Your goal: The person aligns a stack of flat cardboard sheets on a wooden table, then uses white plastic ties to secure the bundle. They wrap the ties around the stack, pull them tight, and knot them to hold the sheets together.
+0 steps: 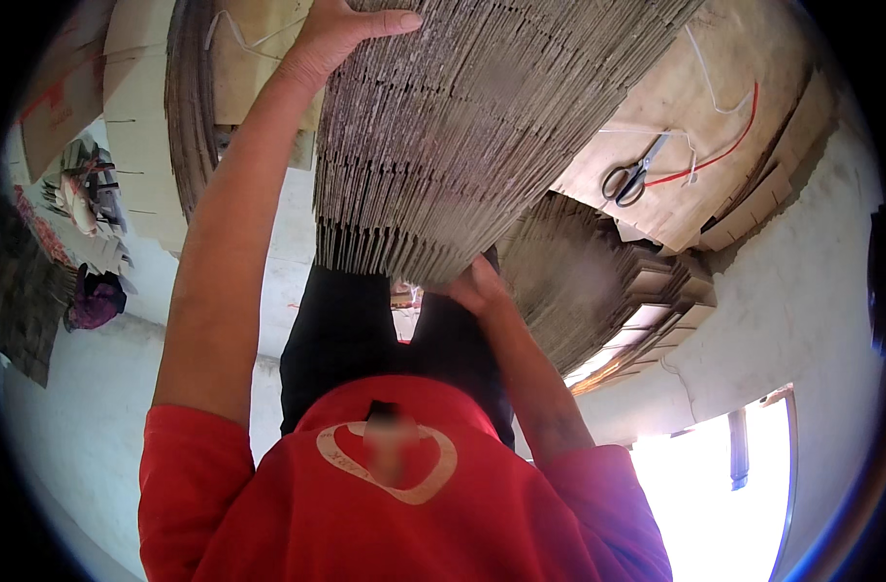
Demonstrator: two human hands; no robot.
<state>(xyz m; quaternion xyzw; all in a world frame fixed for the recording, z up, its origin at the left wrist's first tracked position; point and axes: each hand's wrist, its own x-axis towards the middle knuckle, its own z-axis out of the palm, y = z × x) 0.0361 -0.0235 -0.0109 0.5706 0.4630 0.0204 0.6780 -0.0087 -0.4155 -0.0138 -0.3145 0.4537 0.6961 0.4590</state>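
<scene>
A large stack of grey-brown cardboard sheets, with notched, layered edges, stands tilted in front of my body. At its far left side, my left hand grips the stack, the thumb lying across the edges and the other fingers hidden. My right hand holds the near lower end, partly tucked beneath it, so its fingertips cannot be seen. Both forearms reach forward from red sleeves, and the stack's near end is close to my dark trousers.
Black-handled scissors lie on a cardboard-topped pile at right, beside a red strap and white cords. More cardboard stacks stand below it. Further cardboard is at left, near a purple-and-black bundle. A bright opening lies at lower right.
</scene>
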